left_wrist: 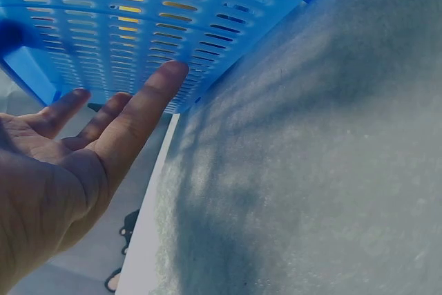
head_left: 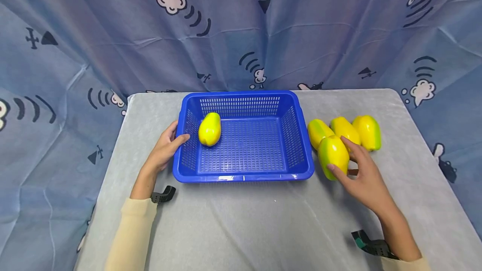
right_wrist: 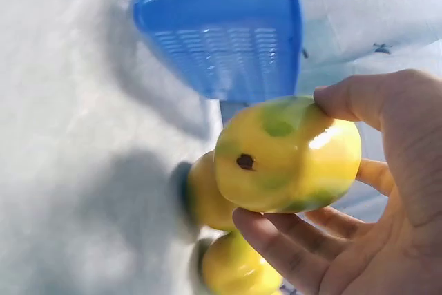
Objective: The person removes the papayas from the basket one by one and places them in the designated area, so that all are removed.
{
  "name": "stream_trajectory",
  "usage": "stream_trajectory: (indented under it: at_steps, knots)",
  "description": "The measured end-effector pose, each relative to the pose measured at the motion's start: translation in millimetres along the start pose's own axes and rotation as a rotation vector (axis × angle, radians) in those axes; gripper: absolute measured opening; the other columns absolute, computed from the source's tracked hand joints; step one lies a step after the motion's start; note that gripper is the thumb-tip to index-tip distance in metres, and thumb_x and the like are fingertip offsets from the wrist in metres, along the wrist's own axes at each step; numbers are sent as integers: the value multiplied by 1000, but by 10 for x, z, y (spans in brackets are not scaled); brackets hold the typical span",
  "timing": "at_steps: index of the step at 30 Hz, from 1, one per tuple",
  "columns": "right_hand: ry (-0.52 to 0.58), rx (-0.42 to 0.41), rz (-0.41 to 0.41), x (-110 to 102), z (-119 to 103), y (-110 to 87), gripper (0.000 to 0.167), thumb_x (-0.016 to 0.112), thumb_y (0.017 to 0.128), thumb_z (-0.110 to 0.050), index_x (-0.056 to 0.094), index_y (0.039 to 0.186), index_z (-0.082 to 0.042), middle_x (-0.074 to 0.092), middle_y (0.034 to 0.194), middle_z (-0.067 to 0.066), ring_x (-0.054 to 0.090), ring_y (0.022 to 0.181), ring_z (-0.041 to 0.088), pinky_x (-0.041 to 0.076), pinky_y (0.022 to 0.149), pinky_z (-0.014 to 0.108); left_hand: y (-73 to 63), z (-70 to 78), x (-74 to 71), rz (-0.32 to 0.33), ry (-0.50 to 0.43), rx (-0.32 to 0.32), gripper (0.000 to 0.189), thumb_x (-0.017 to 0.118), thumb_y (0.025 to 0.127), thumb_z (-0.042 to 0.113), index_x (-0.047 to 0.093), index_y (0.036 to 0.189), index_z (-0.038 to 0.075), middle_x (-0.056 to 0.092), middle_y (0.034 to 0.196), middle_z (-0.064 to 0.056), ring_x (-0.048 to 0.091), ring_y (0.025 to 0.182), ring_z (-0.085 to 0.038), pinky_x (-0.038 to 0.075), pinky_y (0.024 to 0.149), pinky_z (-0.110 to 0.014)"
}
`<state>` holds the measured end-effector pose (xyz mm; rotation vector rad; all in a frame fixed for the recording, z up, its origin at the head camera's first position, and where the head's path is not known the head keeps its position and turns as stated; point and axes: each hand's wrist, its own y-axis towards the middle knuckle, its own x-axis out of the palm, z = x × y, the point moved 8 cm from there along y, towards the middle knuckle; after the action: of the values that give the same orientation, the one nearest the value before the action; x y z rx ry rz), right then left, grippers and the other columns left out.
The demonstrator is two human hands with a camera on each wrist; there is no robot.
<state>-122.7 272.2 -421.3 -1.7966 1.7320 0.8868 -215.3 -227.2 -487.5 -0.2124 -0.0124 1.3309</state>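
Note:
A blue plastic basket (head_left: 241,177) with slotted walls stands on the table. Inside it, toward the left, lies one yellow-green papaya (head_left: 209,129). My left hand (head_left: 164,147) holds the basket's left side, thumb over the rim and fingers against the outer wall (left_wrist: 145,39). To the right of the basket, my right hand (head_left: 363,175) grips another papaya (head_left: 333,157) between thumb and fingers. A dark stem spot shows on this papaya (right_wrist: 286,157) in the right wrist view. Three more papayas (head_left: 367,132) lie just behind it, partly covered by it and the hand.
A pale grey cloth covers the table (head_left: 241,225). Behind and beside it hangs a blue patterned curtain (head_left: 233,32). Each wrist wears a black strap (head_left: 163,195).

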Motion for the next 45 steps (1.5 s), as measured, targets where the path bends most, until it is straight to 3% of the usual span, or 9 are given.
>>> stream_trajectory:
  at_steps: [8,17,25,31,36,38,41,43,45]
  knots:
    - [-15,32,1,27,170,-137,86,78,95,-17,32,166,-8,41,155,33,57,119,60,46,74,4,-33,-12,2,10,-2,8,67,53,106,14,25,167,7,42,165,-23,54,139,-41,62,94,-23]
    - [-56,71,9,94,265,-197,85,79,95,-22,31,165,-6,43,154,34,58,118,57,43,76,4,-90,-3,-41,35,-9,12,64,52,106,14,29,165,6,46,159,-26,61,126,-27,63,91,-25]
    - [-90,65,-23,193,351,-255,83,80,94,-23,37,163,-7,49,148,34,58,118,54,49,71,12,-81,-49,-10,28,8,-8,65,52,106,14,28,166,6,45,162,-23,57,134,-36,62,92,-24]
    - [-156,163,-45,158,487,-351,86,77,97,-32,32,165,-6,46,151,36,59,117,55,51,70,21,24,-24,99,7,-6,11,66,53,106,16,28,166,6,43,163,-24,54,139,-44,62,97,-28]
    - [-112,192,-35,149,548,-375,86,75,99,-28,28,164,2,46,154,38,60,117,59,49,70,17,55,-11,115,-1,-11,1,66,55,105,15,29,165,6,45,163,-22,53,141,-42,62,101,-35]
    - [-105,184,-26,166,529,-352,83,74,99,-29,30,163,1,46,155,37,60,118,58,53,73,22,44,7,81,8,-10,7,66,54,105,14,29,165,5,44,163,-23,53,141,-42,62,100,-33]
    - [-103,169,-26,212,482,-318,80,73,101,-30,32,163,1,46,155,36,59,120,58,62,78,43,8,11,13,27,2,4,65,54,105,14,30,165,5,45,162,-23,52,140,-42,61,96,-24]
    - [-101,172,-32,228,460,-311,80,71,102,-30,31,163,2,45,156,37,57,122,58,61,82,60,-6,0,-11,34,16,-1,66,54,105,14,30,165,5,45,162,-23,52,141,-42,60,93,-20]
    - [-96,176,-35,217,452,-311,79,70,102,-30,30,163,3,44,156,38,56,123,58,58,87,69,0,-6,-10,36,26,-1,66,54,105,15,29,165,6,45,162,-23,53,142,-42,60,95,-21]
